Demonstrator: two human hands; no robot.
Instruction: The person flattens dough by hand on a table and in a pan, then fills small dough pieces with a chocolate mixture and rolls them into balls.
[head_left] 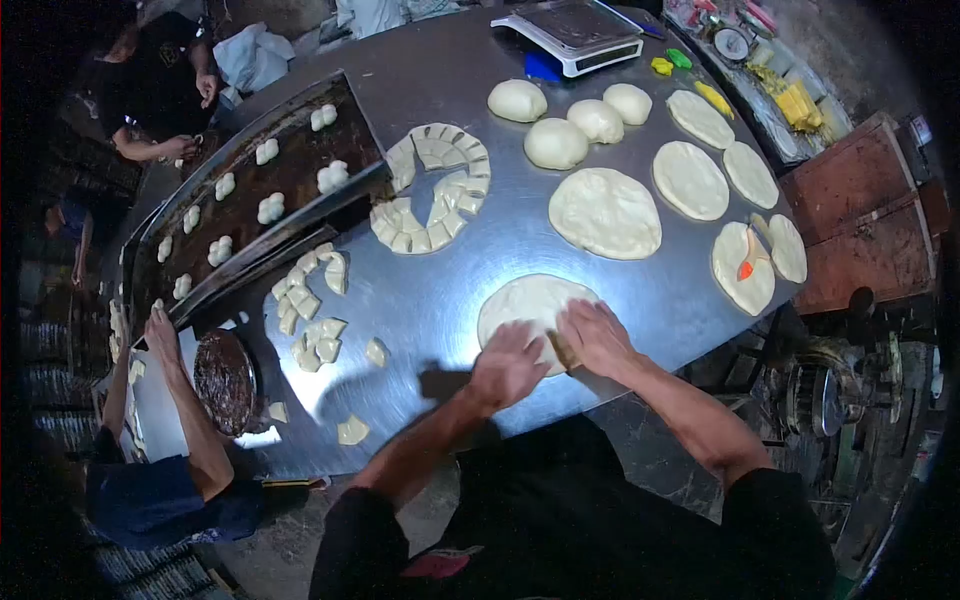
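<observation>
A flattened round of dough (528, 300) lies on the metal table just in front of me. My left hand (510, 362) presses flat on its near left part, slightly blurred, fingers spread. On the near right part rests my right hand (596, 338), its fingers also stretched out. Both palms hide the dough's near edge. Just beyond it sits a larger flat dough round (605, 213). Farther back are several smooth dough balls (556, 143). To the left, a ring of cut dough pieces (468, 190) surrounds more cut pieces.
Several flat rounds (690, 180) lie rightward; an orange-tipped object (745, 269) rests on one. A scale (575, 35) stands at the back. A dark tray (300, 165) with dough clusters is on the left, beside a dark round pan (222, 383). A co-worker's hand (162, 335) touches the tray.
</observation>
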